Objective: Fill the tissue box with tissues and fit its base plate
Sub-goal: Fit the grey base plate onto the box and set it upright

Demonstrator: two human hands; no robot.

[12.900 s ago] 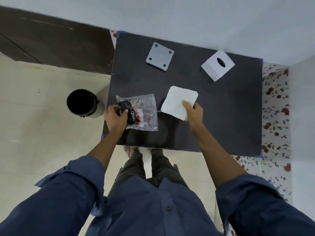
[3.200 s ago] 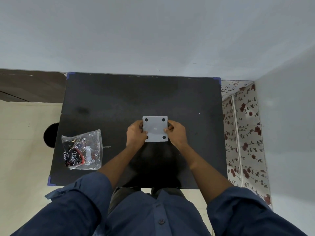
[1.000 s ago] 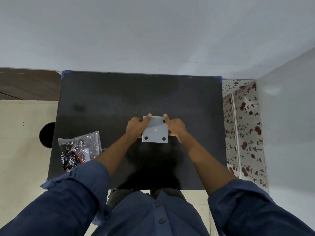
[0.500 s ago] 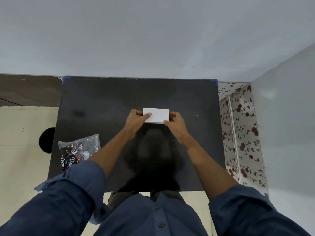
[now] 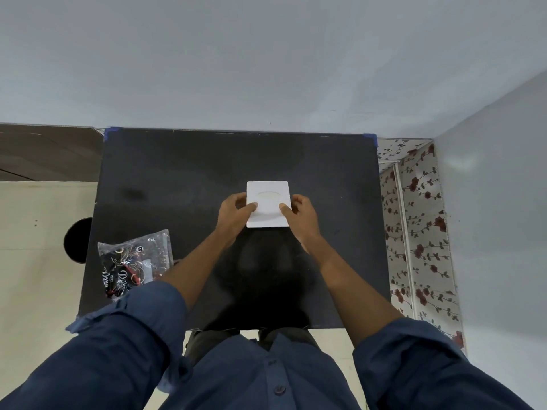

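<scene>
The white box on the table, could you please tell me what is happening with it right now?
A person holds the tissue box between both hands, left hand and right hand, in the middle of the black table. The face with the oval opening points up at the camera, so the base plate is out of sight underneath. A thumb from each hand rests on that top face. A plastic bag lies untouched near the table's left edge.
</scene>
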